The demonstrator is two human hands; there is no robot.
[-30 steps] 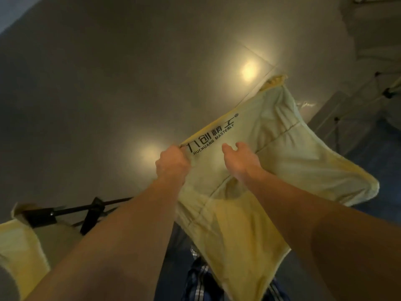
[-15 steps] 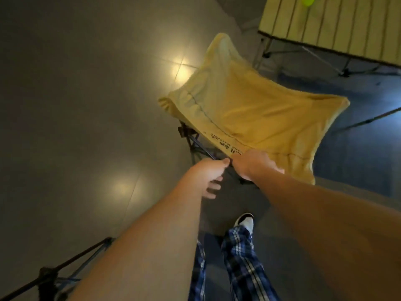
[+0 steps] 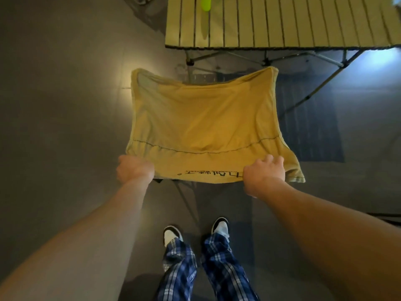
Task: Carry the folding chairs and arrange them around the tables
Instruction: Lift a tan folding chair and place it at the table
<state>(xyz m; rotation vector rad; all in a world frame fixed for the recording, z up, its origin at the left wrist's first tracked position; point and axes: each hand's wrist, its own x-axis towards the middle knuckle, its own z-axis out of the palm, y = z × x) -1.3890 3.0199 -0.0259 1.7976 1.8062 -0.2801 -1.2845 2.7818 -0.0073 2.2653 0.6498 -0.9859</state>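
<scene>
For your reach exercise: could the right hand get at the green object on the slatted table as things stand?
Probably not: the right hand grips the yellow chair, which stands between the person and the table; the green object lies far back.

floor (image 3: 65, 105): grey, carrying table legs, chair, shoes | slatted table (image 3: 282, 22): green object (image 3: 205, 3) lying on top
</scene>
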